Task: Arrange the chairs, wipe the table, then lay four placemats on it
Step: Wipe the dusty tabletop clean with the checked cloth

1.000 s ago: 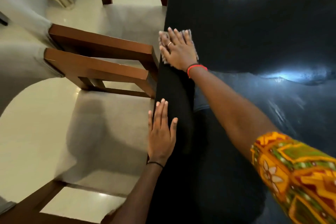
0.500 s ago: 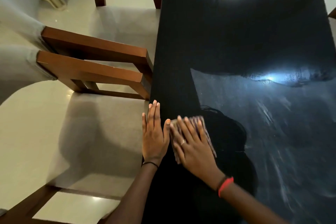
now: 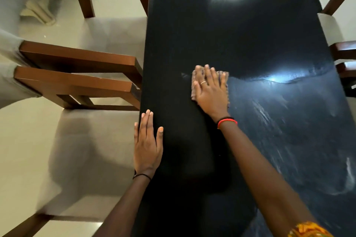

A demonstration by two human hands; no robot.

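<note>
A long glossy black table (image 3: 240,34) runs away from me, with wet streaks on its right half. My right hand (image 3: 211,92) lies flat on a small brownish cloth (image 3: 224,78), pressing it to the tabletop near the middle. My left hand (image 3: 147,144) rests flat and open on the table's left edge, holding nothing. Wooden chairs with grey seats stand along the left side: a near chair (image 3: 90,150) and a farther chair (image 3: 113,31), their brown backs (image 3: 77,75) close together. No placemats are in view.
On the right side, parts of two more brown chairs (image 3: 344,54) show at the table's edge. The floor is pale tile (image 3: 17,140). A pale object (image 3: 38,11) lies on the floor at the far left.
My right hand has slid the cloth from beside my left hand at the near left edge outward toward the table's middle. My left hand has stayed put on the edge.
</note>
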